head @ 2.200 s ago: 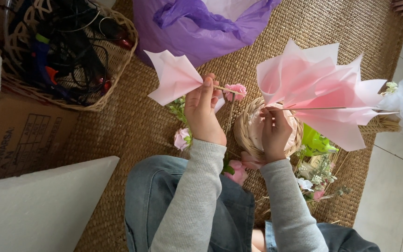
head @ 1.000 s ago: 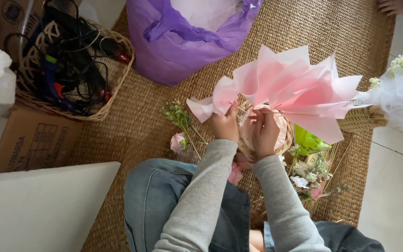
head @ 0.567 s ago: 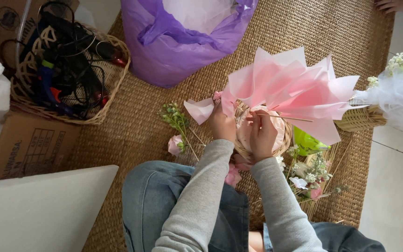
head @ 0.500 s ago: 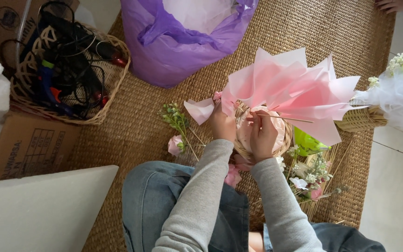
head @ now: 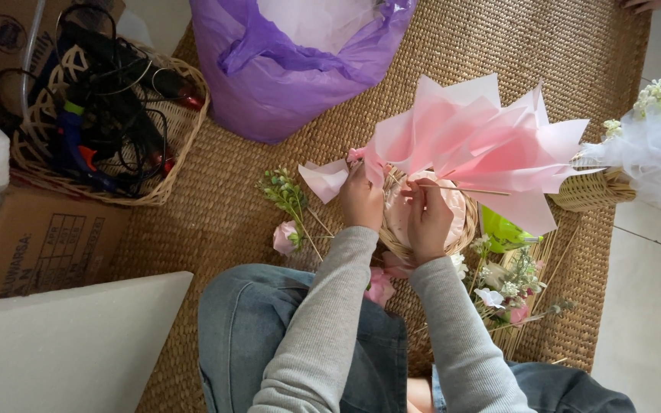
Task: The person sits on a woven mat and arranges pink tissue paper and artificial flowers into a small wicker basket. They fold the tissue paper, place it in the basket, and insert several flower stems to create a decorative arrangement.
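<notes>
Two hands (head: 395,206) gripping one pink paper fan (head: 476,145)

Woven straw mat (head: 499,46) covers the floor under everything. Small round wicker basket (head: 399,246) sits mid-mat, just ahead of the knees; left hand (head: 361,200) and right hand (head: 428,218) rest on it. Fan of pink tissue paper sheets (head: 476,145) rises from the basket toward upper right. Purple plastic bag (head: 292,69) lies behind, upper centre. Open-weave wicker basket of black cables (head: 101,115) far left, on a brown cardboard box (head: 47,245). Loose artificial flower stems (head: 514,287) right of the small basket; green sprig with pink rosebud (head: 288,210) left of it.
</notes>
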